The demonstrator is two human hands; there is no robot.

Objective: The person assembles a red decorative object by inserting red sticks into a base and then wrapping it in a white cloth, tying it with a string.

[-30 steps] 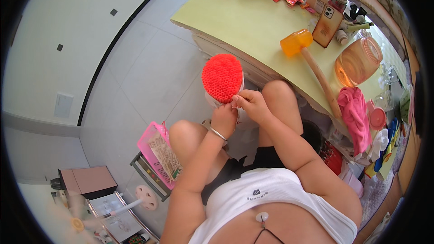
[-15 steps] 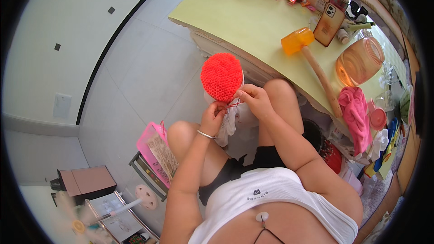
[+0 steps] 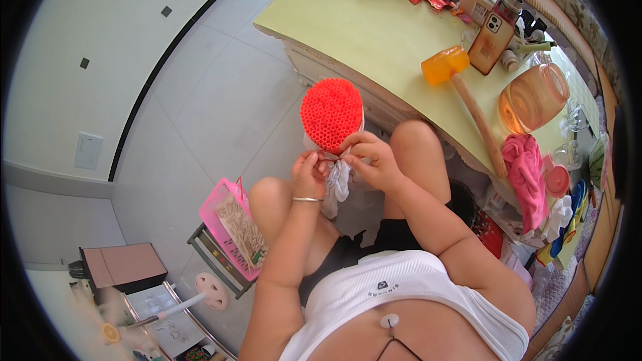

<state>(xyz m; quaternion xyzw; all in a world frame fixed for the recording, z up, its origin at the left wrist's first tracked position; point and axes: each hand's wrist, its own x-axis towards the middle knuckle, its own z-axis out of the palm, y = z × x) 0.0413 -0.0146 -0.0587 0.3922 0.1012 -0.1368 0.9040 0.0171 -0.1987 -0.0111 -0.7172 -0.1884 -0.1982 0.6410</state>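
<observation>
A bundle of bright red tubes [image 3: 331, 113], packed like a honeycomb with open ends up, stands between my knees in a white plastic bag [image 3: 339, 184]. The bag's loose edge hangs bunched below my fingers. At the near rim of the bundle my left hand [image 3: 310, 175], with a bracelet on its wrist, is closed in a pinch. Right beside it my right hand [image 3: 373, 160] pinches too, its fingertips against the bag and the tubes. A thin red string runs between the fingertips, mostly hidden now.
A pale green table [image 3: 361, 20] stands ahead and to the right. On it lie an orange-headed mallet [image 3: 476, 110], a phone [image 3: 491, 43], a big jar [image 3: 533, 98] and a pink cloth [image 3: 525, 174]. Left of my knee is a pink basket [image 3: 221, 194] of thin pale sticks. A fan [image 3: 212, 291] stands lower left.
My hands have drawn closer together at the bundle's near rim, and the string shows less between them. The right fingers have curled in against the bag. The view has shifted slightly.
</observation>
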